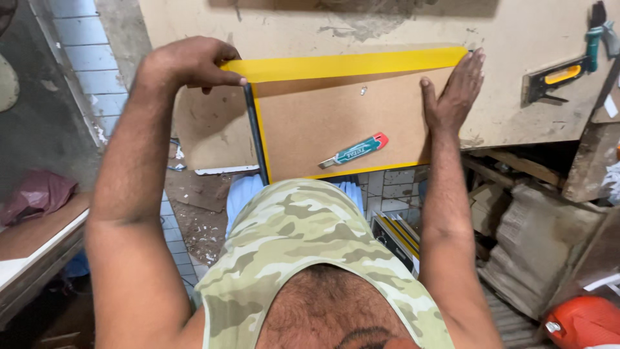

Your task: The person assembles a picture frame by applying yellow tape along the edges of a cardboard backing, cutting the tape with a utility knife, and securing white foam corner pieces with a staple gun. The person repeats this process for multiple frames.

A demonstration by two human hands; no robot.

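A brown board panel [336, 123] with yellow edge banding lies on the workbench in front of me. My left hand [190, 61] grips the yellow strip [349, 64] at the panel's far left corner, fingers curled over it. Flat on the panel's right edge rests my right hand [455, 90], fingers stretched toward the strip's right end. A teal utility knife with a red tip [355, 150] lies loose on the panel near its front edge. A dark bar [256, 136] runs along the panel's left side.
A black and orange hand tool with a teal handle [562, 72] lies on the beige benchtop [516, 39] at the right. Sacks and wood scraps [536, 239] pile up below right, with an orange helmet [581, 321]. A tiled floor and another board [32, 239] are at the left.
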